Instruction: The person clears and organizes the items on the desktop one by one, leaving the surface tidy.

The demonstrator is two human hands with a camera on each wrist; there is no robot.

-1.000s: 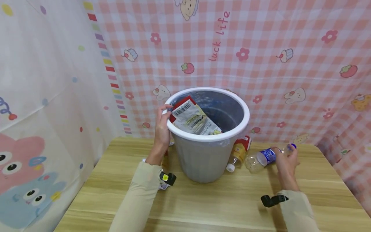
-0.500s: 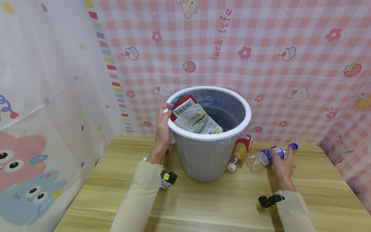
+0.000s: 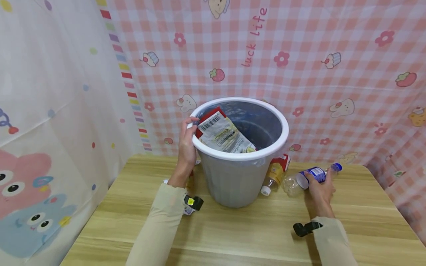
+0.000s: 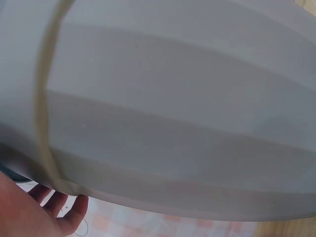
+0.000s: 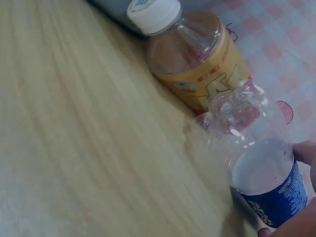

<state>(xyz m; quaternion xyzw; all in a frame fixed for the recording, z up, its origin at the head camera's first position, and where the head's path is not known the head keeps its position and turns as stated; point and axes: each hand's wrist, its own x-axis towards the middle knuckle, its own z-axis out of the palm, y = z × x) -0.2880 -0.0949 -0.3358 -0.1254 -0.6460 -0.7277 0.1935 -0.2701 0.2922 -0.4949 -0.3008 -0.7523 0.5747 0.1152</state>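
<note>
A grey trash can (image 3: 229, 181) with a white rim and a plastic liner stands upright on the table. My left hand (image 3: 187, 147) grips its rim at the left, fingers curled over the edge; the left wrist view shows the can's grey wall (image 4: 173, 118) and part of that hand (image 4: 44, 212). Inside leans a red and white printed package (image 3: 226, 135). On the right, a clear plastic bottle (image 3: 294, 184) with a blue label and blue cap lies on its side. My right hand (image 3: 321, 190) holds it around the label, thumb and fingers on opposite sides.
Between the can and the clear bottle lies a yellow-labelled bottle (image 3: 273, 177) with a white cap. Some crumpled litter (image 3: 189, 210) is partly hidden behind my left forearm. A checked pink cloth (image 3: 246, 48) hangs behind the wooden table (image 3: 253, 236).
My right hand has shifted slightly left along the clear bottle, so more of its blue label and neck show. The left hand stays on the can's rim.
</note>
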